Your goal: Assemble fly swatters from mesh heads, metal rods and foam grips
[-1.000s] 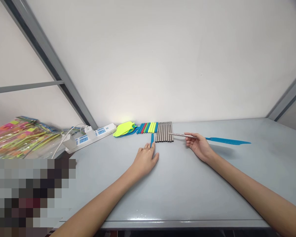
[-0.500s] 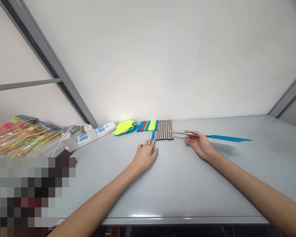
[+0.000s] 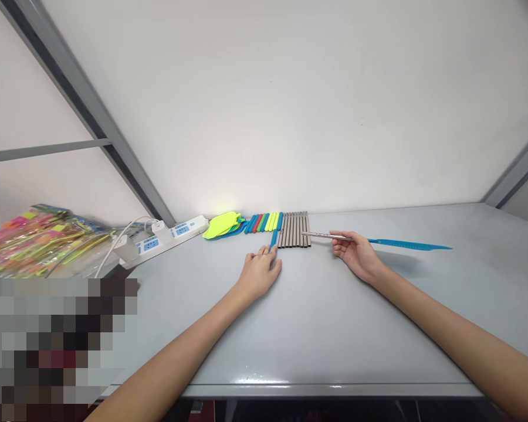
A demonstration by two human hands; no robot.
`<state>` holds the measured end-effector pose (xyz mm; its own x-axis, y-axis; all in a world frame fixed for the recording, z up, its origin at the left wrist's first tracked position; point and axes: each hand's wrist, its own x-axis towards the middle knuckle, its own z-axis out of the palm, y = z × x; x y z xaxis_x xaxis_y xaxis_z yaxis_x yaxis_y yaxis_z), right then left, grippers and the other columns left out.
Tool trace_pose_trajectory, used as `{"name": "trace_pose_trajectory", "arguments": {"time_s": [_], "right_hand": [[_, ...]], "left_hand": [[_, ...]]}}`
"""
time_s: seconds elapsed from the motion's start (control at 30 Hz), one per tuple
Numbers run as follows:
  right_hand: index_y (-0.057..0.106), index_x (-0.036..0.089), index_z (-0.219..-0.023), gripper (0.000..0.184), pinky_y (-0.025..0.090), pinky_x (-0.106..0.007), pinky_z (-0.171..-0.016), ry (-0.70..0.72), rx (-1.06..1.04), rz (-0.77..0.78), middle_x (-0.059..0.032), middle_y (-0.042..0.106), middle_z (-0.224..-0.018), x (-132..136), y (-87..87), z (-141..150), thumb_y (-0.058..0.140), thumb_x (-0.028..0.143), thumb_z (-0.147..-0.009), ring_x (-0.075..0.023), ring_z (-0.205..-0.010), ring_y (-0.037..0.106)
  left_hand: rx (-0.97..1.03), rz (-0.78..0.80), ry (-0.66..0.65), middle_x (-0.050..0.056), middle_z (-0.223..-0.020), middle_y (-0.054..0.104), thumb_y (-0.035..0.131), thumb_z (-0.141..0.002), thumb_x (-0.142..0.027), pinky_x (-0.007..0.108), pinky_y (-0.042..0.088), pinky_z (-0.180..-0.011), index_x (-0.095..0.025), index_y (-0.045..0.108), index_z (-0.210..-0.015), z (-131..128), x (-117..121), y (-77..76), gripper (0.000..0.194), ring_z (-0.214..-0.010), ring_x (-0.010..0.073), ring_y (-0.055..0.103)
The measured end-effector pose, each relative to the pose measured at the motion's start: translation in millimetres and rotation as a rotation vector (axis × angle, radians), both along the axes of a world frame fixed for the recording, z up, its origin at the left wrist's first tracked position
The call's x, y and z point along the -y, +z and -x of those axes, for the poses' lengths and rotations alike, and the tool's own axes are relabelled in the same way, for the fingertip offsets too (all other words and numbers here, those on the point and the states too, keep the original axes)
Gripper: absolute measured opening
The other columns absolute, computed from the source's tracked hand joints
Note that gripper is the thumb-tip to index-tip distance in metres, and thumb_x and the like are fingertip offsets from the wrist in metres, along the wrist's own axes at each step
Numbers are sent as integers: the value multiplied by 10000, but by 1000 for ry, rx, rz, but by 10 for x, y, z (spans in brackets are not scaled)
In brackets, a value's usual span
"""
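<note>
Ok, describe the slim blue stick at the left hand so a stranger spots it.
On the grey table, find the row of silver metal tubes. Left of their near ends lies the slim blue stick. Unlike the multicoloured sticks farther back, it meets the left hand.

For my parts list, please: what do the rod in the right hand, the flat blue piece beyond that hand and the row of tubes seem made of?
Rod: probably metal, polished, from its silvery glints. Flat blue piece: likely plastic, fairly matte; evenly coloured, without strong glints. Tubes: apparently metal, greyer, satin, with lengthwise highlights.
</note>
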<state>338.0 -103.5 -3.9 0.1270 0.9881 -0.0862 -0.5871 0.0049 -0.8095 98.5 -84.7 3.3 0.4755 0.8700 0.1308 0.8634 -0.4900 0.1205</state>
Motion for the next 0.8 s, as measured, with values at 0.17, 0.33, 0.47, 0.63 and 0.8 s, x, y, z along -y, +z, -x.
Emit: {"name": "trace_pose_trajectory", "arguments": {"time_s": [0.17, 0.33, 0.47, 0.63, 0.8], "right_hand": [[627, 112, -775, 183, 442, -224, -508, -2, 3, 2, -59, 566, -615, 6, 11, 4, 473, 188, -712, -117, -543, 501], [629, 113, -788, 191, 445, -223, -512, 0, 9, 6, -59, 564, -622, -3, 0, -2, 472, 192, -712, -120, -555, 506], [629, 125, -789, 189, 450, -232, -520, 1, 26, 7, -57, 568, -631, -4, -5, -4, 472, 196, -712, -126, -559, 512], [630, 119, -784, 187, 446, -229, -513, 3, 24, 9, -58, 570, -627, -5, -12, -4, 477, 197, -710, -122, -553, 510], [630, 120, -792, 196, 446, -225, -513, 17, 27, 6, -57, 564, -629, -9, -19, -5, 468, 199, -715, -121, -552, 508]], "left_hand": [[-2, -5, -14, 94, -1254, 409, 199, -840, -379, 358, 279, -882, -165, 355, -1214, 3, -6, -2, 458, -1176, 196, 323], [4, -8, -18, 110, -1254, 404, 193, -842, -383, 347, 285, -883, -150, 342, -1222, -7, 43, 23, 470, -1185, 196, 310], [-5, 12, -25, 112, -1255, 405, 196, -841, -388, 345, 291, -884, -152, 374, -1205, -13, 72, 46, 468, -1192, 200, 300], [14, -4, -47, 102, -1247, 417, 204, -841, -377, 351, 290, -889, -161, 378, -1209, 17, 18, 22, 461, -1190, 195, 306], [51, -12, -80, 81, -1260, 406, 216, -839, -368, 345, 267, -915, -181, 383, -1206, 57, -78, -17, 445, -1199, 176, 292]]}}
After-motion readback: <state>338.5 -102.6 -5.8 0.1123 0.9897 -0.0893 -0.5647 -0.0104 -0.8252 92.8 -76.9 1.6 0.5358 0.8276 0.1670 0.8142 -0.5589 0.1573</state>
